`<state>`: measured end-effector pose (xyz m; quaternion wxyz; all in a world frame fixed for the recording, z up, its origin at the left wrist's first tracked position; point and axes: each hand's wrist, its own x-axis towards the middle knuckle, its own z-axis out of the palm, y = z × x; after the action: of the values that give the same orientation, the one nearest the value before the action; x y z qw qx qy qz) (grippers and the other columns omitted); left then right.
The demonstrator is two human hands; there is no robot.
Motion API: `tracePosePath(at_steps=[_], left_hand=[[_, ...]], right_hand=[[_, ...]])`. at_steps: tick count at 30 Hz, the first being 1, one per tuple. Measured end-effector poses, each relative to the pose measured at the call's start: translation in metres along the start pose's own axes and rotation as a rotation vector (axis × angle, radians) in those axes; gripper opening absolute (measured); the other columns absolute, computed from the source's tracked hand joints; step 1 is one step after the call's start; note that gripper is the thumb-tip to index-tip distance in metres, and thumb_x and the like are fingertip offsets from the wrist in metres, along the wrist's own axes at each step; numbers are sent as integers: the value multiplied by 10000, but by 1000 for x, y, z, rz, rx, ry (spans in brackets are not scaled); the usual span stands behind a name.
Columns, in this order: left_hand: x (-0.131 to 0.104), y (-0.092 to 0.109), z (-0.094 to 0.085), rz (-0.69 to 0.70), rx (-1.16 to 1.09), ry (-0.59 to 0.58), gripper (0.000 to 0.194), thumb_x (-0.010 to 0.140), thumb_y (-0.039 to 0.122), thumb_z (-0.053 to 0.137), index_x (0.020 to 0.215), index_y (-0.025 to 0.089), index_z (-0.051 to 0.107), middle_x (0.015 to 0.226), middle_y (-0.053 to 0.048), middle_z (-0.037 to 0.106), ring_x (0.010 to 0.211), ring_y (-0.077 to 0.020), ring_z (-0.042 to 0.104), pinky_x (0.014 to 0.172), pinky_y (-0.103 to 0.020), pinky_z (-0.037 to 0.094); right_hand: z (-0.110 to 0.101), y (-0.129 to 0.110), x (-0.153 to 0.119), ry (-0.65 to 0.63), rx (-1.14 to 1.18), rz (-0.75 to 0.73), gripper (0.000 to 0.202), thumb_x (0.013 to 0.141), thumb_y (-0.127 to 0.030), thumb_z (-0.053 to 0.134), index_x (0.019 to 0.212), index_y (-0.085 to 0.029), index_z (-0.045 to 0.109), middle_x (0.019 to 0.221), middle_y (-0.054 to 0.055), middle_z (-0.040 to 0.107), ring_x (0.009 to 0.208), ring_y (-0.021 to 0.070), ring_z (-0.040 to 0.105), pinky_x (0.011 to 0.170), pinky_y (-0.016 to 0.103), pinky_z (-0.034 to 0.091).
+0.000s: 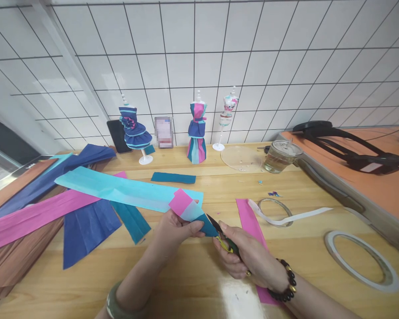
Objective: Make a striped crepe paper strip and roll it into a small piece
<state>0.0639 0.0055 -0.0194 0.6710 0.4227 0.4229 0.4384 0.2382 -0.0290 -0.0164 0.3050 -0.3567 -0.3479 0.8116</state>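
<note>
A small piece of joined crepe paper (181, 203), pink, light blue and dark teal, is pinched in my left hand (177, 230). My right hand (244, 252) is closed round black scissors (231, 245) with a bit of yellow-green at the handle. Their blades point up and left, beside the teal end of the piece. Behind my left hand a long light-blue strip (119, 188) lies across the table. Under my right wrist runs a pink strip (251, 221).
Three small mannequins (136, 128) (197, 128) (228, 110) stand by the tiled wall, near two phones (164, 132). Blue, pink and brown paper (91, 226) spreads at left. Tape rolls (362, 261) and a lidded glass (281, 157) are at right.
</note>
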Motion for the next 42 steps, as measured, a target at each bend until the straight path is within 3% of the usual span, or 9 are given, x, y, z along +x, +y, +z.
tracePosePath(at_steps=[3,10,21,24,29,37,42], left_hand=[[1,-1,-1,0,17,-30,381,618,249,759,949,138,608,724,9,676,683,-145,638,637,-268,566],[0,1,3,7,-1,46,542,576,246,778,1064,146,564,705,15,678,641,-146,638,624,-277,561],[-1,1,2,22,24,69,469,577,246,777,1001,154,600,692,24,663,665,-147,630,634,-271,556],[0,1,-2,17,60,12,425,609,244,764,994,159,605,699,21,664,672,-140,626,683,-286,550],[0,0,-5,17,162,-78,221,661,282,732,824,151,660,736,-10,679,732,-157,625,751,-295,523],[-3,2,-2,24,150,-59,456,651,268,741,1066,168,580,783,-17,699,746,-186,644,761,-328,515],[-2,0,-3,34,149,-44,468,648,262,743,1070,166,566,773,-7,693,720,-163,639,742,-304,519]], right_hand=[[0,0,0,-3,5,-1,481,777,-623,453,594,-178,442,392,-109,246,299,26,150,307,172,120],[0,1,1,31,-7,4,443,799,-586,455,629,-176,466,390,-110,251,300,28,151,303,168,119],[-1,2,1,52,-21,-6,450,795,-589,460,628,-172,468,388,-110,261,292,24,167,299,162,129],[1,0,1,37,-9,-15,460,786,-599,463,617,-170,464,388,-110,263,294,22,162,299,162,128],[-1,1,1,11,4,-23,466,807,-588,439,611,-166,466,392,-108,264,288,20,168,297,161,126],[0,1,1,-2,29,-15,488,811,-588,432,568,-165,449,383,-106,261,280,18,173,291,160,124],[-1,2,1,13,4,-19,495,817,-590,421,560,-167,435,383,-107,256,282,19,178,292,160,126]])
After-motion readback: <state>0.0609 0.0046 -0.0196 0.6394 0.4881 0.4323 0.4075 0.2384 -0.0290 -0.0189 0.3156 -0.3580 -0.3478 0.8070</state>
